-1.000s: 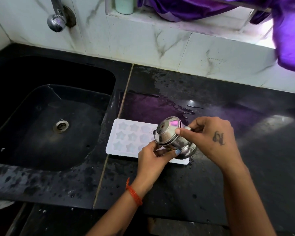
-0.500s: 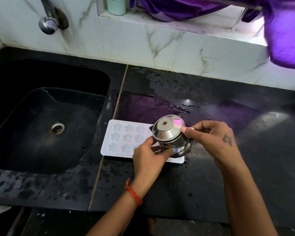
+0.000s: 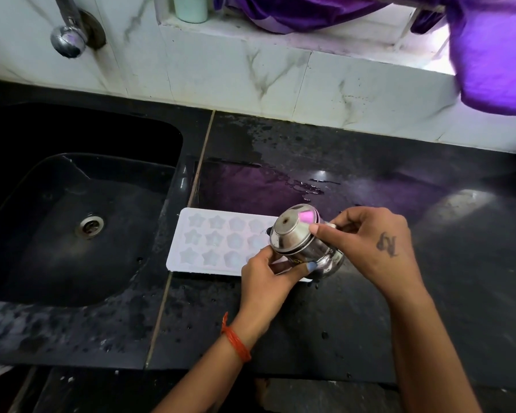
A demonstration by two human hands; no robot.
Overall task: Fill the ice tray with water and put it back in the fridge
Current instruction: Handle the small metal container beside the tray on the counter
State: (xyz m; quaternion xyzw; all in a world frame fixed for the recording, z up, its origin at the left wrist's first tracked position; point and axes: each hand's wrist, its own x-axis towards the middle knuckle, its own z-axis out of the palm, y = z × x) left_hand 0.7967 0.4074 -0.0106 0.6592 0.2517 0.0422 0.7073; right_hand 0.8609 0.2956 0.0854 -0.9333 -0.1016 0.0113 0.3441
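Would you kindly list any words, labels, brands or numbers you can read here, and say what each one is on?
No text can be read for certain.
Steel pot: a small dark and yellow mark low on its side, too small to read.
Right hand: a dark tattoo on its back, script not legible.
Ice tray: star-shaped hollows only, no lettering visible.
Pale cup on the ledge: no label visible.

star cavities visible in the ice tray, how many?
11 show in the white ice tray: four in the far row, four in the middle, three in the near row. The steel pot, held by the left hand and right hand, covers the right end; more are likely hidden.
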